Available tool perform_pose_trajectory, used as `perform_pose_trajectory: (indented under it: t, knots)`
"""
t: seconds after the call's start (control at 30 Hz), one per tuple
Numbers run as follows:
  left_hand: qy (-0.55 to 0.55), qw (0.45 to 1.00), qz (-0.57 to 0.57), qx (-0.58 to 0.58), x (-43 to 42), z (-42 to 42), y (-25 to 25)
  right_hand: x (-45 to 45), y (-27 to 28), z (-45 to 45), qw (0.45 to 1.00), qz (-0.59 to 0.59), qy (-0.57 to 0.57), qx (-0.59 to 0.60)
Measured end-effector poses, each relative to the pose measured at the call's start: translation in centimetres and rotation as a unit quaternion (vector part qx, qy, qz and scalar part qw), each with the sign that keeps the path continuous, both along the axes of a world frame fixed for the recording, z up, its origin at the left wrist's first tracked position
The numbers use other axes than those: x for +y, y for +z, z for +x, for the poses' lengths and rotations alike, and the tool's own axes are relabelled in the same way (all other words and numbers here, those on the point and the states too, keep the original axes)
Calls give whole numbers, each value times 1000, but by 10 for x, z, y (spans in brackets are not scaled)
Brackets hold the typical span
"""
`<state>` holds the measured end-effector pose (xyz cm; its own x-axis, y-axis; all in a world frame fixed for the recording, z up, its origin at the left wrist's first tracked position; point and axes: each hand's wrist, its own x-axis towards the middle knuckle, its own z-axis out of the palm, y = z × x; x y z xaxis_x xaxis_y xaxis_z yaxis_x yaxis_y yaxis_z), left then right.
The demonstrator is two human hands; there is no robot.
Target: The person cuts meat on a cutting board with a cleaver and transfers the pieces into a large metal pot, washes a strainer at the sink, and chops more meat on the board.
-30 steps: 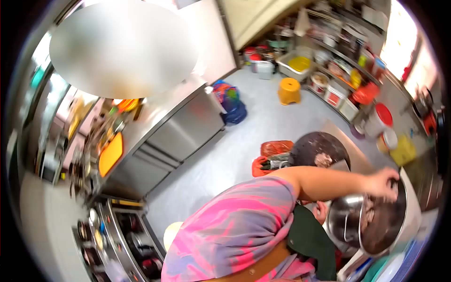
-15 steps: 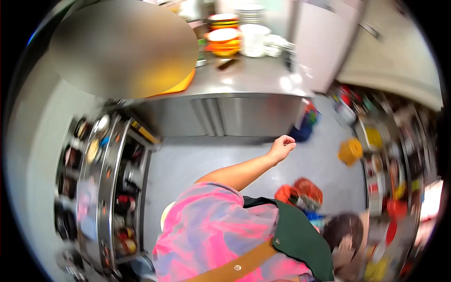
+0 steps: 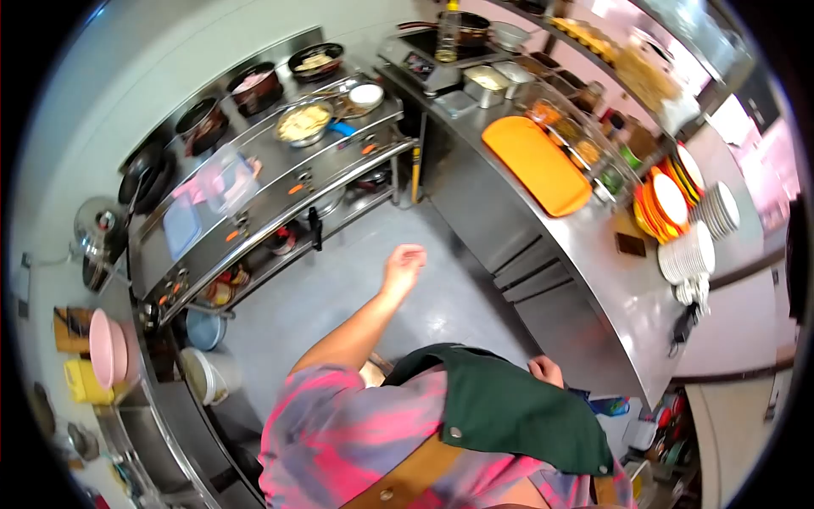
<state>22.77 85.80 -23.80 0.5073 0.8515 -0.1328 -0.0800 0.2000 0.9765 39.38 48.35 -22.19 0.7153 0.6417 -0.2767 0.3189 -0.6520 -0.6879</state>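
Note:
My left hand [image 3: 404,266] is stretched forward over the grey floor, between the steel cooking station and the steel counter. Its fingers are loosely curled, and nothing shows in them. Beside the dark green apron [image 3: 517,411] is my right hand [image 3: 545,371], partly hidden by the cloth. Its visible fingers are bent in, with no object showing. Neither hand touches the counter [image 3: 585,246]. On that counter lie an orange tray-like board [image 3: 537,165] and a small dark flat object [image 3: 630,244].
Stacked white plates [image 3: 685,253] and orange bowls [image 3: 661,208] stand at the right. The station on the left bears a pan of pale food [image 3: 303,123] and a clear plastic container [image 3: 227,178]. A white bucket [image 3: 208,376] and pink basin [image 3: 108,348] are lower left.
My view has swung left, bringing the cooking station, sink side and cooker into sight. The red bag and yellow container on the floor have left view. My right hand now shows.

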Motion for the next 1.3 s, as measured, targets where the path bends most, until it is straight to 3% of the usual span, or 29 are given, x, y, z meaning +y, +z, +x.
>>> perform_pose_trajectory:
  t: [0.13,0.27,0.33,0.47,0.53,0.6,0.7,0.77,0.8,0.83,0.87,0.9,0.93,0.97,1.03,1.07,1.1,1.13,1.2,1.23,1.3]
  knots:
    - [210,975,-50,52,7,-132,16,127,-15,30,977,-29,171,128]
    - [462,883,-73,37,-35,-234,19,259,-45,45,917,-42,271,291]
    - [560,824,-83,31,-61,-262,11,334,-41,39,916,-43,221,332]
    - [668,738,-98,0,-100,-245,5,505,-72,50,806,48,188,560]
    - [695,713,-96,-8,-100,-218,-3,591,-79,50,795,46,101,597]
    - [703,702,-117,-8,-86,-185,17,663,-101,60,790,69,89,603]
    - [659,750,-44,43,-61,-151,54,745,-122,66,825,98,43,555]
    - [657,733,-7,173,-60,-144,76,811,-199,99,759,75,168,624]
    - [661,723,6,199,-66,-144,77,818,-179,85,837,52,49,542]
    - [670,705,10,231,-79,-148,76,825,-167,83,811,42,128,569]
    - [690,676,-9,258,-91,-145,81,833,-159,76,776,21,105,621]
    - [707,657,-37,258,-117,-146,65,844,-159,72,766,-4,97,635]
    - [717,617,-31,323,-133,-137,67,835,-130,61,790,-26,127,599]
    - [729,590,-74,340,-142,-124,85,873,-180,70,755,26,87,649]
    - [739,528,-118,402,-179,-107,75,900,-198,68,806,-9,42,591]
    - [745,504,-148,411,-196,-94,74,930,-229,76,794,-38,-18,606]
    - [748,488,-168,418,-208,-80,69,915,-194,60,799,-63,-155,578]
    - [748,480,-171,425,-224,-69,68,914,-182,61,804,-104,-154,565]
    - [741,469,-212,431,-255,-48,61,923,-215,72,849,14,57,526]
    - [738,463,-232,434,-272,-37,56,927,-192,64,724,18,-214,655]
    - [719,472,-270,433,-304,-19,47,895,-143,27,657,102,-383,641]
